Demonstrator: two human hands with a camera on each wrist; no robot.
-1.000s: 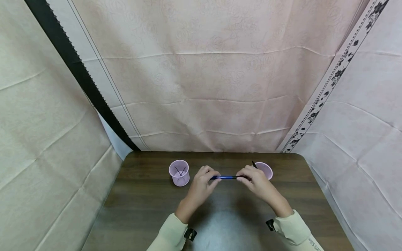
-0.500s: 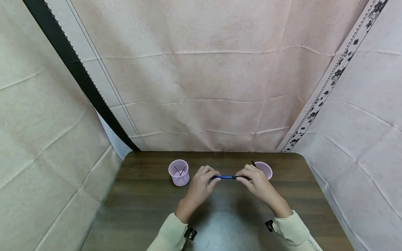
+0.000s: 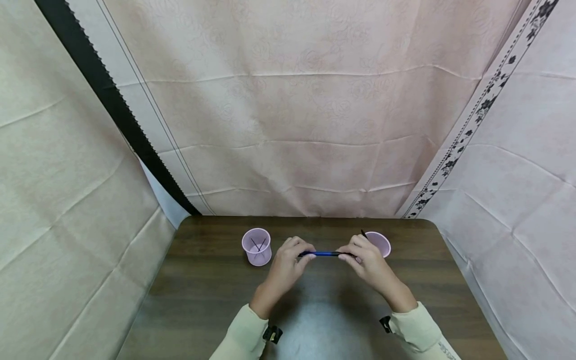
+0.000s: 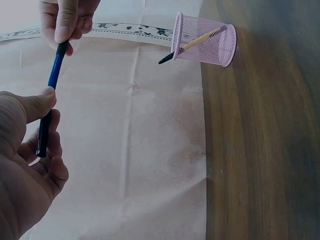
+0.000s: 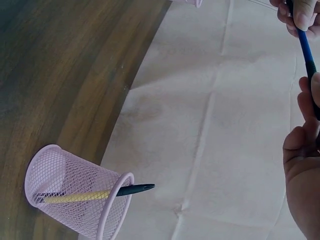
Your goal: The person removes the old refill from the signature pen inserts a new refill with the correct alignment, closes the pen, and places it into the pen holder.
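A blue pen [image 3: 326,253] with black ends is held level between both hands, above the far half of the table. My left hand [image 3: 286,264] pinches its left end between thumb and fingers; in the left wrist view the pen's black end [image 4: 43,137] sticks out past that thumb. At the other end, my right hand [image 3: 371,262] pinches the dark grip, its fingertips partly hiding it. Close behind the right hand stands a lilac mesh pen cup [image 5: 80,182], holding a yellow pen [image 5: 80,197] with a dark end that pokes over the rim.
A second lilac mesh cup [image 3: 256,240] stands left of the left hand, with thin dark crossed lines visible at its bottom. The brown wooden table [image 3: 202,300] ends at a hanging pale cloth [image 3: 306,125], with more cloth on both sides.
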